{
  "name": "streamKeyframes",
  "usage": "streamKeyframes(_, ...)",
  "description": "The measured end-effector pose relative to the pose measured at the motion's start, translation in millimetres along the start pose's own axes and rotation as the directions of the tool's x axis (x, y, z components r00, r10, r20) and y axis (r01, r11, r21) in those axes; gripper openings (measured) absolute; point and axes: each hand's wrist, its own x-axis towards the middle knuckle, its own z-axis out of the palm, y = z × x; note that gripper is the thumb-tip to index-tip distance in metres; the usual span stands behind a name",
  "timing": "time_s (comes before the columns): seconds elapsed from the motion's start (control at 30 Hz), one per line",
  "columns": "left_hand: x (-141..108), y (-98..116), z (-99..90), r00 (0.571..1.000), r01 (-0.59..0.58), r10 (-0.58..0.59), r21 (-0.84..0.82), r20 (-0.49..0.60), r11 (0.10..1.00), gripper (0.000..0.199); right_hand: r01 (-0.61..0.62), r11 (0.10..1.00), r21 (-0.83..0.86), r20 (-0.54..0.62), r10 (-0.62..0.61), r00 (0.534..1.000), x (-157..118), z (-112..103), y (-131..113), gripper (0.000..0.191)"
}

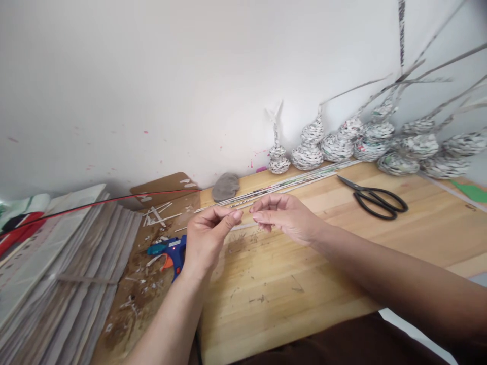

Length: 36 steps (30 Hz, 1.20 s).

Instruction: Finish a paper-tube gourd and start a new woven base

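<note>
My left hand (pixel 209 233) is raised over the wooden table (pixel 323 268), its thumb pressed against the bent fingers in a pinch. Facing it, a small gap away, my right hand (pixel 283 218) has its thumb and fingertips together as well. Whatever either pinch holds, if anything, is too small to make out. Behind both hands lies a bundle of long thin rolled-paper sticks (pixel 289 180), printed like newspaper. A blue glue gun (pixel 175 252) with an orange trigger lies left of my left hand, partly hidden by it. Black-handled scissors (pixel 375 199) rest right of my right hand.
Several woven paper gourds (pixel 307 144) with long stems stand along the wall. A grey lump (pixel 225 187) sits by the wall. At left are a stack of folded paper (pixel 79 274) and cardboard (pixel 152 304) littered with scraps. A red-and-black cord (pixel 114 197) crosses above them.
</note>
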Motion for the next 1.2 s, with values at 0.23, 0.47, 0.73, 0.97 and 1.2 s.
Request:
streamKeyframes(0.23, 1, -5, -2.9, 0.999, -0.021, 0.021, 0.029, 0.03, 0.999, 0.02, 0.02, 1.0, -0.006, 0.036, -0.02, 0.999, -2, 1, -3, 0.02)
streamKeyframes(0.47, 0, -6, -2.5, 0.998, -0.031, 0.028, 0.039, 0.063, 0.999, 0.019, 0.065, 0.996, -0.057, 0.015, -0.065, 0.998, -6, 6, -10, 0.009)
streamKeyframes(0.73, -3, -2, 0.4, 0.996, -0.062, 0.057, 0.064, 0.065, 0.996, 0.02, 0.067, 0.996, -0.062, -0.029, -0.069, 0.997, -6, 7, -9, 0.018)
streamKeyframes(0.97, -7, 3, 2.5, 0.993, -0.084, 0.075, 0.096, 0.094, 0.992, 0.012, 0.086, 0.993, -0.081, -0.036, -0.089, 0.995, -8, 7, -11, 0.022)
streamKeyframes(1.2, -8, 8, 3.6, 0.987, -0.07, 0.05, 0.131, 0.155, 0.989, 0.016, 0.042, 0.997, -0.064, -0.041, -0.044, 0.998, -7, 9, -9, 0.02)
